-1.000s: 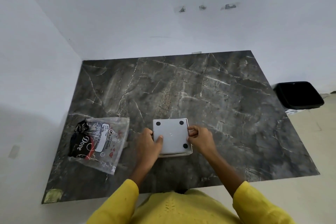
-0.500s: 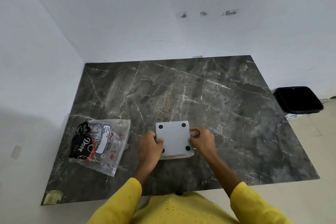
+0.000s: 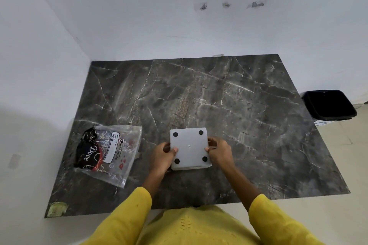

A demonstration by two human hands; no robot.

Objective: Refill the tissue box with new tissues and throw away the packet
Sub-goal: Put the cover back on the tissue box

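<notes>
A white square tissue box [image 3: 189, 148] lies upside down near the front of the dark marble table [image 3: 219, 101], its base with black round feet facing up. My left hand [image 3: 162, 156] grips its left side, thumb on the base. My right hand [image 3: 219, 151] grips its right side. The clear plastic tissue packet [image 3: 111, 150], printed in black and red, lies flat on the table to the left of the box, apart from my hands. Whether tissues are inside the box is hidden.
A black waste bin [image 3: 329, 104] stands on the floor past the table's right edge. White walls close off the table at the back and left. A small worn sticker [image 3: 56, 208] sits on the front left corner.
The box and both hands have stayed in about the same place. My left thumb has shifted slightly on the base. The camera has tilted a little.
</notes>
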